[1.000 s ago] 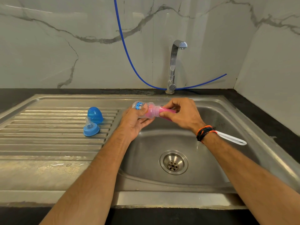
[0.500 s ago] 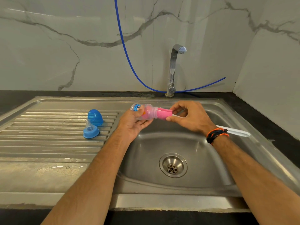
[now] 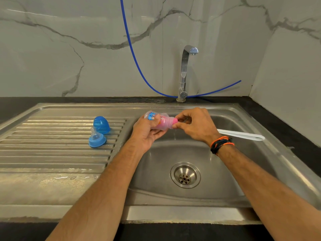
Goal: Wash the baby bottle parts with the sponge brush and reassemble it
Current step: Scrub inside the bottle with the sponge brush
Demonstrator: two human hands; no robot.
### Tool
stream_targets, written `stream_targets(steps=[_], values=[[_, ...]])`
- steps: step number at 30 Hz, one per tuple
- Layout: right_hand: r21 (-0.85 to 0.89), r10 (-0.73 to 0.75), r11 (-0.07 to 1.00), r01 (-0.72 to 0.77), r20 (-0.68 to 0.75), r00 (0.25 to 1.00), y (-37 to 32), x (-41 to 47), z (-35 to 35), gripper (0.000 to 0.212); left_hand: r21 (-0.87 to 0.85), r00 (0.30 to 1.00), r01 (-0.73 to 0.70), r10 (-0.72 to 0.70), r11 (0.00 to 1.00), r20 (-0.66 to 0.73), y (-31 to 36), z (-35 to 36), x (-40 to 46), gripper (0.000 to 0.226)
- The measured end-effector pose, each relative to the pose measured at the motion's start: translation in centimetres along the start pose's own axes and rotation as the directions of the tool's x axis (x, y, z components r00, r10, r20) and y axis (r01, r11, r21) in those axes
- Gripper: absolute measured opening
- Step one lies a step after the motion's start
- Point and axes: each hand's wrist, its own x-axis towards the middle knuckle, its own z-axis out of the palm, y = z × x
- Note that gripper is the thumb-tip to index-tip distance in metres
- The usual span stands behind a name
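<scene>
Baby bottle lying sideways over the sink basin, sponge brush inside it.

Left hand curls round the clear bottle body near its base; right hand pinches the pink sponge at the bottle's mouth, with the brush's white handle running out past the wrist. Scrubbing the inside looks to be the step in hand. On the ribbed drainboard, well apart from the hands, the teat ring and blue cap sit touching each other, seemingly unwashed. Next, I judge, the sponge needs working through the bottle, with a firm hold so the wet plastic doesn't slip. No water is visibly running from the tap.
</scene>
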Motion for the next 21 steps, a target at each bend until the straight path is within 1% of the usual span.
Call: stream_targets(steps=[3, 5, 7, 9, 10, 15, 18, 20, 21], values=[[0.011, -0.008, 1.0, 0.007, 0.034, 0.999, -0.1, 0.2, -0.6, 0.029, -0.044, 1.0, 0.01, -0.011, 0.999, -0.013, 0.3, 0.0, 0.2, 0.042], [-0.022, -0.004, 1.0, 0.006, 0.065, 0.998, 0.3, 0.1, -1.3, 0.034, -0.062, 1.0, 0.022, -0.023, 0.998, -0.012, 0.5, 0.0, 0.2, 0.04], [-0.109, 0.015, 0.994, -0.005, 0.092, 0.996, 0.8, -0.3, -2.1, 0.029, -0.093, 0.999, 0.026, -0.028, 0.995, -0.019, 0.6, -0.1, 0.3, 0.039], [-0.162, 0.027, 0.987, -0.009, 0.108, 0.994, 1.6, -0.6, -2.5, 0.019, -0.126, 0.999, 0.018, -0.024, 0.992, -0.042, 0.7, -0.3, 0.4, 0.043], [-0.179, 0.023, 0.984, -0.002, 0.118, 0.993, 1.7, -0.8, -2.6, 0.017, -0.133, 0.998, 0.005, -0.012, 0.991, -0.055, 0.7, -0.4, 0.5, 0.046], [-0.239, -0.085, 0.965, 0.104, 0.089, 0.992, 1.4, -1.0, -1.6, 0.019, -0.155, 0.994, -0.06, 0.044, 0.986, -0.102, 0.2, 0.2, 0.6, 0.048], [-0.274, -0.152, 0.945, 0.177, 0.111, 0.982, 0.8, -0.9, -0.9, 0.022, -0.18, 0.988, -0.117, 0.096, 0.977, -0.125, 0.1, 0.2, 0.8, 0.063], [-0.285, -0.172, 0.938, 0.197, 0.109, 0.979, 0.5, -0.7, -0.4, 0.024, -0.18, 0.987, -0.124, 0.102, 0.976, -0.126, -0.3, 0.3, 0.8, 0.064], [-0.274, -0.171, 0.942, 0.194, 0.105, 0.98, 0.5, -0.6, -0.2, 0.024, -0.182, 0.99, -0.114, 0.097, 0.977, -0.104, -0.4, 0.4, 0.5, 0.063]])
